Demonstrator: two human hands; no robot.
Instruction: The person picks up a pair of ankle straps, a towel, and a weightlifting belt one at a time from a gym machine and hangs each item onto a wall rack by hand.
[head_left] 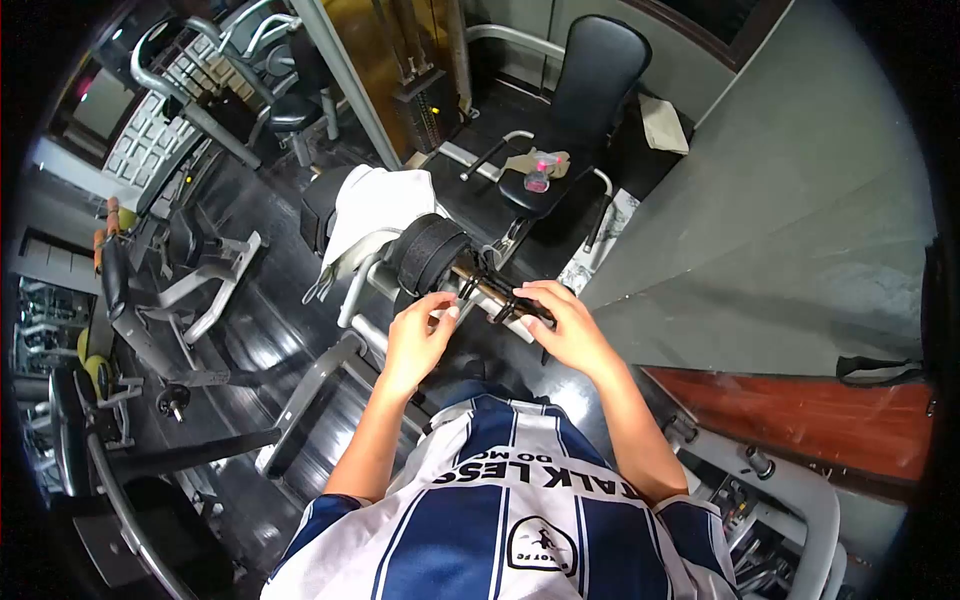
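Observation:
In front of my body, my right hand [568,328] curls its fingers and thumb around the near end of a dark bundle of straps or cords [498,290] with loops. My left hand [420,338] is pinched at the bundle's left side, its thumb and forefinger against a thin black loop. Just beyond sits a rolled black belt-like band [432,256], on or against a grey machine frame. A white towel [385,205] drapes over the part behind it. What lies under my fingertips is too small to make out.
Ahead stands a machine with a black seat and backrest [600,70]; a clear bottle with pink [538,178] and a cloth rest on its seat. A weight stack [428,110] is beside it. More machines [190,270] fill the left. A grey wall [780,200] closes the right.

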